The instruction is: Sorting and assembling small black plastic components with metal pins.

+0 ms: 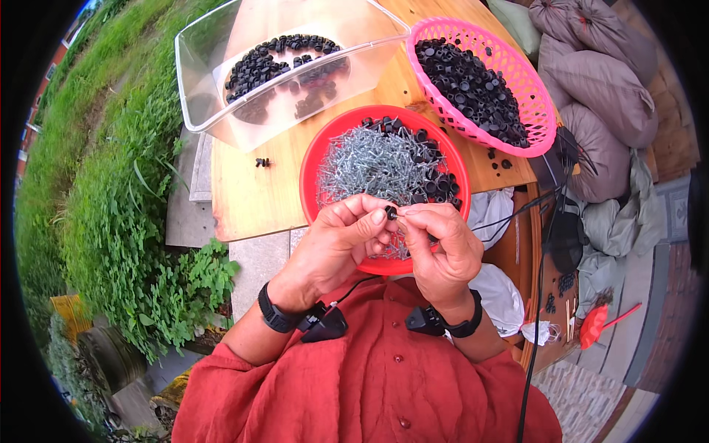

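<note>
My left hand (343, 232) pinches a small round black plastic cap (391, 213) between thumb and forefinger. Close against it, my right hand (443, 240) has thumb and forefinger pressed together at the cap's right side; whatever lies between those fingertips is too small to make out. Both hands are over the near part of a red round basin (306, 166). Inside the basin lies a heap of silver screws (369, 166), with loose black caps (441, 186) along its right and far sides.
A clear plastic bin (199, 118) with black pieces stands at the far left of the wooden table (251, 199). A pink basket (543, 111) of black caps sits far right. Small black pieces (262, 162) lie on the wood. A black cable (543, 273) hangs at the right.
</note>
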`<state>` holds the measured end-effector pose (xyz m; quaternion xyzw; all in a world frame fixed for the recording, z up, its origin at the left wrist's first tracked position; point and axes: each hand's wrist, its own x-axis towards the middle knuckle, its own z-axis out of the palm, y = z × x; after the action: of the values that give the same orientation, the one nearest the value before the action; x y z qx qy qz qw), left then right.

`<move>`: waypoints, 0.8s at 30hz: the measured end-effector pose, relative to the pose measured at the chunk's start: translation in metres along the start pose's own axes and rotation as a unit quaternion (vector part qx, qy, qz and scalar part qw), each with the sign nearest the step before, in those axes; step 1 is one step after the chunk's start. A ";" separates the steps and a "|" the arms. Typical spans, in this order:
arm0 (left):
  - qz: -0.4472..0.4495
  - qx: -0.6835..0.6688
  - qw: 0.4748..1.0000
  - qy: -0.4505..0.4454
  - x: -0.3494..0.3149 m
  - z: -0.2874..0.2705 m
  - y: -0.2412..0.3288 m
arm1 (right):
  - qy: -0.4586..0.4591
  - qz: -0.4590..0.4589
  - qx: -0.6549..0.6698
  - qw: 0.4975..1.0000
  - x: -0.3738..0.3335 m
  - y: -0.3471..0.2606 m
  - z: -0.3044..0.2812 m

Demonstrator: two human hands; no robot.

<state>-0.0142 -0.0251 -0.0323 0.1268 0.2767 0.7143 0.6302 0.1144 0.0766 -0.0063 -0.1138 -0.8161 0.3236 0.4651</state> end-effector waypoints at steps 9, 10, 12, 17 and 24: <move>0.010 -0.052 0.999 0.012 -0.002 -0.001 0.007 | 0.009 0.204 0.283 0.937 0.003 0.000 -0.007; 0.007 -0.051 0.999 0.015 -0.003 -0.001 0.008 | -0.030 0.228 0.267 0.936 0.002 -0.001 -0.009; 0.005 -0.052 0.998 0.018 -0.003 -0.002 0.008 | -0.026 0.241 0.239 0.940 0.003 -0.008 -0.007; 0.018 -0.045 0.999 -0.003 -0.004 -0.004 0.006 | -0.080 0.143 0.109 0.980 0.004 -0.006 -0.007; 0.049 0.002 0.998 0.026 -0.006 -0.002 0.002 | -0.085 0.098 -0.010 0.992 0.009 -0.016 -0.001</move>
<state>-0.0153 -0.0318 -0.0317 0.1225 0.2880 0.7467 0.5869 0.1128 0.0692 0.0102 -0.1698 -0.8407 0.3680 0.3592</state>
